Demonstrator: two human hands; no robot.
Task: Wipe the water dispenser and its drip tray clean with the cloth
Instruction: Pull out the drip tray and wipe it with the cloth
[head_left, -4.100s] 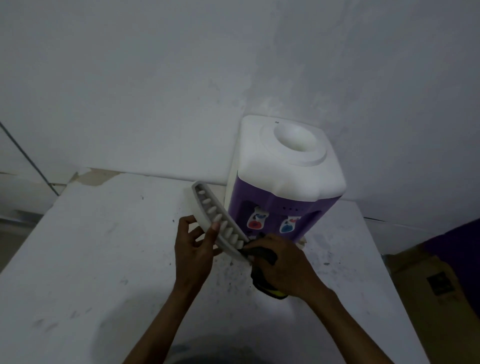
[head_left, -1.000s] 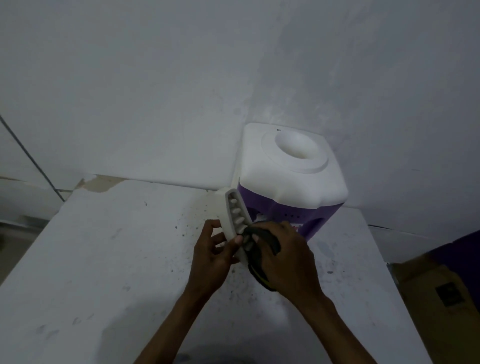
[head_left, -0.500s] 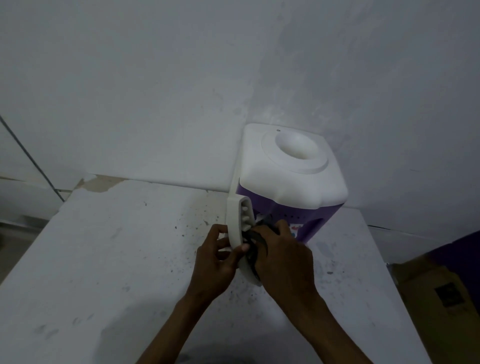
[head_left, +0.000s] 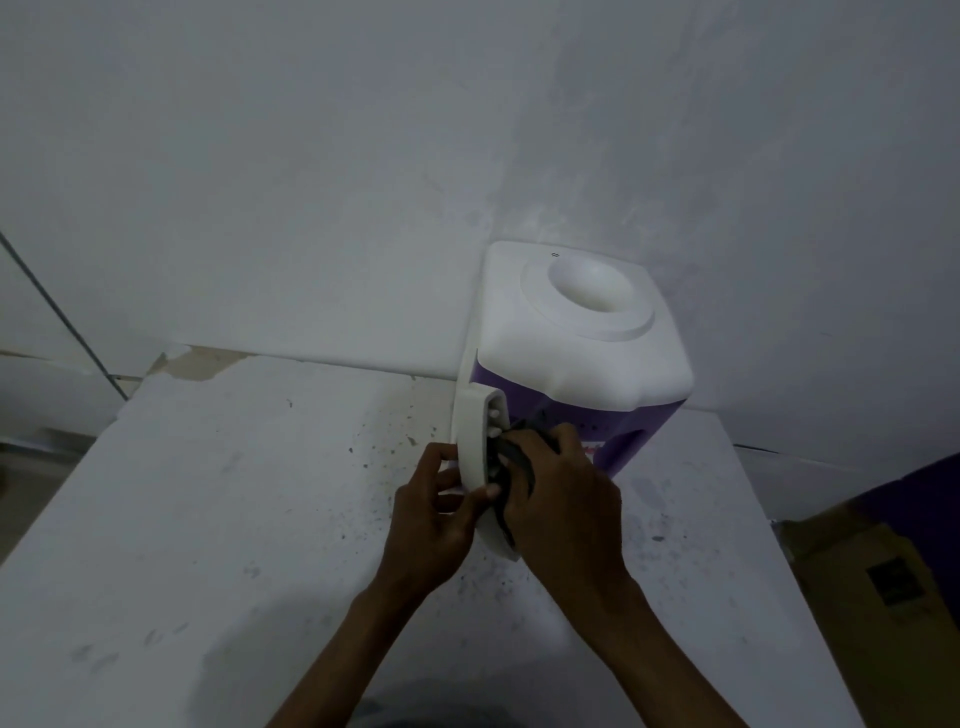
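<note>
At the frame's centre our left hand (head_left: 428, 512) grips the drip tray (head_left: 470, 447), held on edge above the bench (head_left: 208, 519). Our right hand (head_left: 563, 501) presses a dark cloth (head_left: 511, 457), mostly hidden, against its slotted face. The water dispenser (head_left: 576, 343) stands just behind, taps hidden.

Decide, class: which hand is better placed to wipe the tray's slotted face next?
Probably the right hand: it holds the cloth against the drip tray, while the left hand grips the upright tray.

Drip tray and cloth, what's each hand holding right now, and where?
Left hand grips the drip tray at its lower edge; right hand holds the dark cloth against its slotted face.
</note>
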